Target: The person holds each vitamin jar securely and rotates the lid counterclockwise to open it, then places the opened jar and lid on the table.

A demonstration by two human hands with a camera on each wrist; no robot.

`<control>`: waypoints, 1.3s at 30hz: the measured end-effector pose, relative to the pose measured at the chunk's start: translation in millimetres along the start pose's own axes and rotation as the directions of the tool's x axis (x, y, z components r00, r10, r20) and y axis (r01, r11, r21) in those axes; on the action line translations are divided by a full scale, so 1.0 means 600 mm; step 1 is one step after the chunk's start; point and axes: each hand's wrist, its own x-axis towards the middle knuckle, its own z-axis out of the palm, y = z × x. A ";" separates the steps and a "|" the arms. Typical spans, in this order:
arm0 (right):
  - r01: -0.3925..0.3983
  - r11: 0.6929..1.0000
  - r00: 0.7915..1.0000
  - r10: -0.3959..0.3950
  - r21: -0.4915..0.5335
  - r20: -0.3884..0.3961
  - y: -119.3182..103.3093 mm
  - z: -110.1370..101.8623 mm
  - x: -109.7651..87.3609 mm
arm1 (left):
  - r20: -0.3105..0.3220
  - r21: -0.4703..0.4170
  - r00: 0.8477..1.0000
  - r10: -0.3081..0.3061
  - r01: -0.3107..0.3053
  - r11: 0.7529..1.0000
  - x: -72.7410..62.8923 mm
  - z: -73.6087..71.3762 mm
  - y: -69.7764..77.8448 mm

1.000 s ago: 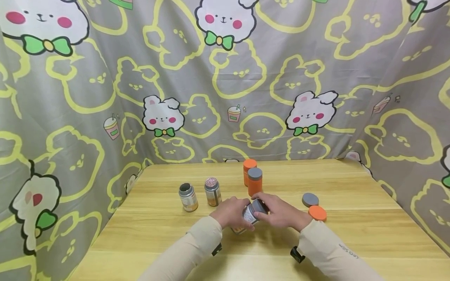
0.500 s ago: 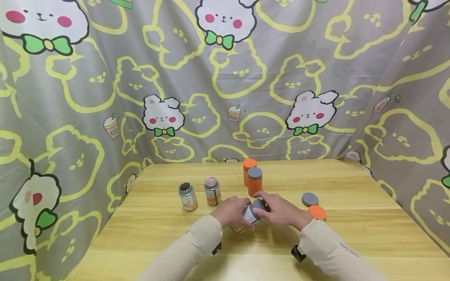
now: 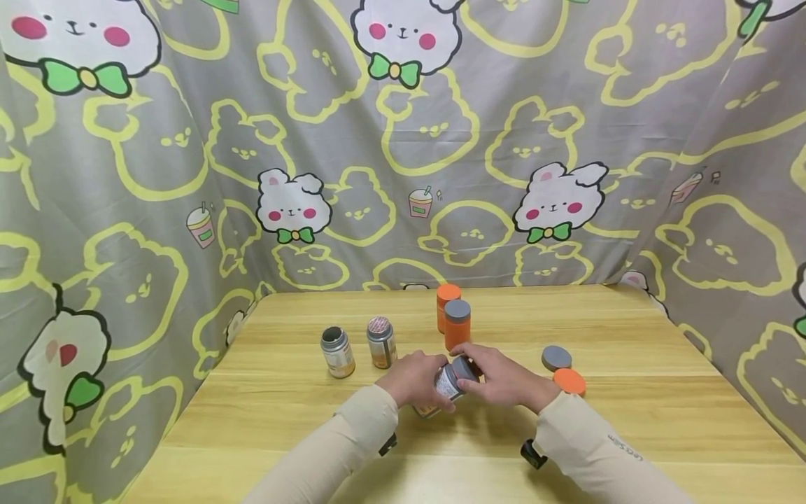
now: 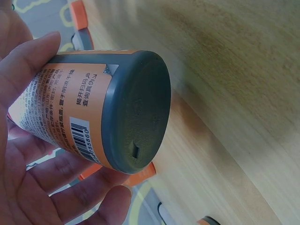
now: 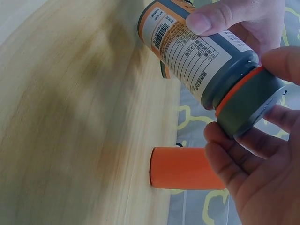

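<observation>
A grey jar (image 4: 84, 103) with an orange and white printed label is tilted over the table, its base showing in the left wrist view. My left hand (image 3: 412, 381) grips its body, thumb on one side and fingers on the other. On its neck sits a grey lid (image 5: 251, 103) with an orange band at the lower edge. My right hand (image 3: 504, 378) holds this lid between thumb and fingers. Just behind the hands stands an orange jar (image 3: 457, 334) with a grey lid.
Behind that is another orange jar (image 3: 448, 294) with an orange lid. To the left stand two lidless jars, one dark-mouthed jar (image 3: 338, 355) and one foil-topped jar (image 3: 381, 344). A loose grey lid (image 3: 557, 358) and orange lid (image 3: 569, 381) lie right. Patterned curtain (image 3: 352, 266) surrounds the wooden table (image 3: 283, 434).
My right fingers have shifted slightly around the lid. The jar and my left hand keep nearly the same place, and the other things stand as before.
</observation>
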 end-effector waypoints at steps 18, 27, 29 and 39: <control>0.029 1.000 0.999 -0.029 -0.003 -0.024 0.004 -0.011 -0.003 | -0.004 0.008 1.000 -0.001 0.001 1.000 0.002 -0.002 -0.006; -0.005 1.000 0.999 0.005 -0.011 -0.054 0.006 -0.020 -0.012 | -0.019 -0.013 0.999 -0.026 0.026 1.000 -0.001 -0.003 -0.010; -0.021 1.000 0.998 0.020 -0.014 -0.064 0.006 -0.023 -0.014 | -0.033 -0.021 0.999 -0.022 0.021 1.000 -0.002 -0.002 -0.012; -0.066 0.996 0.994 0.060 -0.061 -0.088 0.015 -0.028 -0.019 | -0.078 -0.110 0.997 -0.027 0.019 0.994 -0.010 0.002 -0.037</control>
